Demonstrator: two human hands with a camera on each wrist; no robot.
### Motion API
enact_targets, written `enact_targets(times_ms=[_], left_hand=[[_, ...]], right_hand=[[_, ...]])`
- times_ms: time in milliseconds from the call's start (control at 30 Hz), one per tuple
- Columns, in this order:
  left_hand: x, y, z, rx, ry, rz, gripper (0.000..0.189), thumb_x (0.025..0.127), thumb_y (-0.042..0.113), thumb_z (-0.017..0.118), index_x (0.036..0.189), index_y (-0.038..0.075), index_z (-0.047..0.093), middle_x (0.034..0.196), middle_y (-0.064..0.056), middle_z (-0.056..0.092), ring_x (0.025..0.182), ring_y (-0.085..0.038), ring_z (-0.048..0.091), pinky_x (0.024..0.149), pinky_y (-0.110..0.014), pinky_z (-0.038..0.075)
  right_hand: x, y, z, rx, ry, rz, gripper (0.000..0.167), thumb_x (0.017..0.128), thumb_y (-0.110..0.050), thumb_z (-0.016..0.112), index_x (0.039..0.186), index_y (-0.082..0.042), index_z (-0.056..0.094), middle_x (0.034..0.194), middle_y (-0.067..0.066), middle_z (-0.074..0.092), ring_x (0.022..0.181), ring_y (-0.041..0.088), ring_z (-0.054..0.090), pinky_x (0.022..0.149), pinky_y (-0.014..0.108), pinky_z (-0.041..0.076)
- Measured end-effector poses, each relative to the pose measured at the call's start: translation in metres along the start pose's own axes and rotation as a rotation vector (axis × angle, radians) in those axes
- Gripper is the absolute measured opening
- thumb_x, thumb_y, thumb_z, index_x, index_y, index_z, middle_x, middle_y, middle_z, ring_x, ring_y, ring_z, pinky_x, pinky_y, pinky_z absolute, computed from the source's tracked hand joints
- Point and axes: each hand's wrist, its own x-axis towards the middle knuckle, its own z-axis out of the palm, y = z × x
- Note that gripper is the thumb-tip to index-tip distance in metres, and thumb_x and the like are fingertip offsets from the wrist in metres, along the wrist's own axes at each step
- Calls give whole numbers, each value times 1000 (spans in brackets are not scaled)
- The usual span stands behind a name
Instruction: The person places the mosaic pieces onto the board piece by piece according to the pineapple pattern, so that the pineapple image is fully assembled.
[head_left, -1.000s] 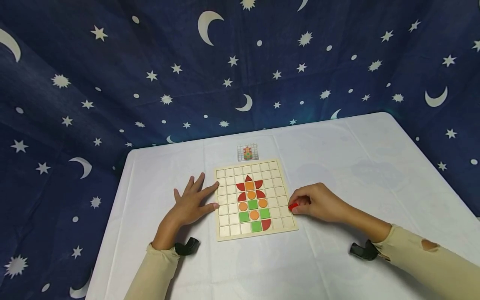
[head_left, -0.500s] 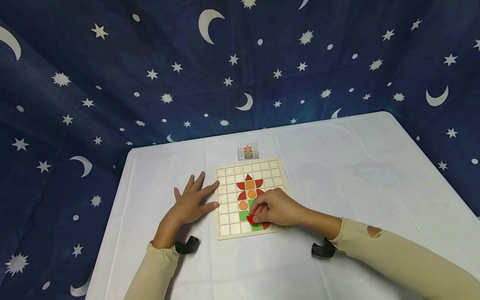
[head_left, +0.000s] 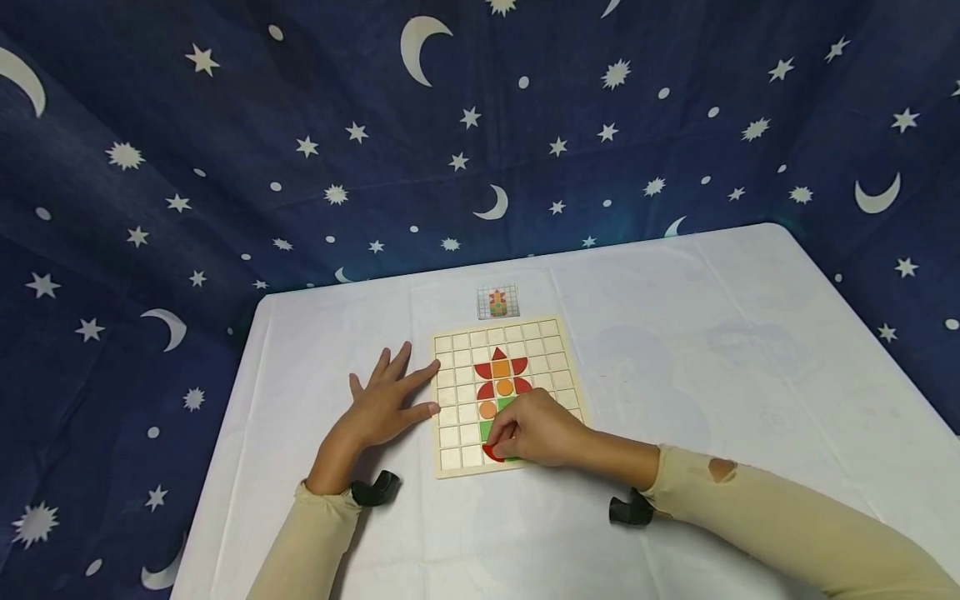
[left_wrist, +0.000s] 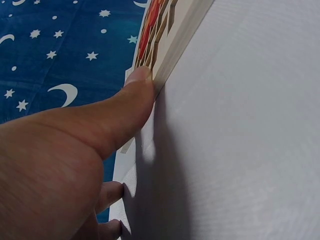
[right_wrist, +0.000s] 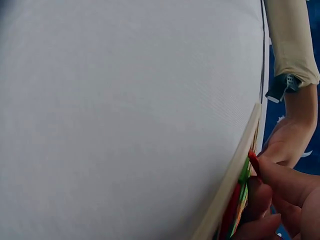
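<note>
My right hand (head_left: 542, 428) pinches a red quarter-circle tile (head_left: 491, 453) at the near row of the wooden grid board (head_left: 456, 437). In the right wrist view this tile (right_wrist: 254, 162) sits tilted between thumb and fingertips, beside a green tile (right_wrist: 244, 172). Spread fingers of my left hand (head_left: 381, 412) lie at the board's left edge, and its thumb (left_wrist: 122, 112) touches the rim in the left wrist view. An orange square (head_left: 501, 369), orange circles (head_left: 487, 409) and a red triangle (head_left: 498, 354) fill several cells. My right hand hides part of the lower pattern.
A small pattern card (head_left: 498, 302) lies just beyond the board, showing a similar figure on a grid. The white-covered table (head_left: 675, 333) stands against a dark blue cloth (head_left: 360, 92) with moons and stars. Each wrist bears a black camera (head_left: 632, 510).
My right hand has carried the red quarter-circle tile left from beside the board's right edge, over the pattern, to the near row. My left hand stays at the left edge.
</note>
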Motion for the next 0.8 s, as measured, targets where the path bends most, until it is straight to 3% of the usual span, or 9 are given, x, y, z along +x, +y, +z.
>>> enact_targets(times_ms=[267,500,800], left_hand=[[-3,-1,1,4,-5,-6,72,90,56,71,154,35,45,172,-16,15,157,-50,6,106,-88,2],[-5,-3,0,-3,-7,-18,73,90,55,71,155,34,44,172,-16,14,157,-49,5,107,-88,0],[-5,-3,3,-5,8,-12,73,90,56,72,154,34,45,172,-16,15,157,-49,6,106,-88,1]], right_hand=[[-2,0,8,-144,46,-61,10,82,-9,81,80,-19,81,75,-15,71,74,2,63,68,17,49],[1,1,10,-228,75,-139,7,78,-14,86,76,-18,81,73,-12,68,71,5,59,67,17,45],[-5,7,0,-161,79,-118,4,81,-14,84,81,-16,81,78,-10,68,68,0,56,63,16,46]])
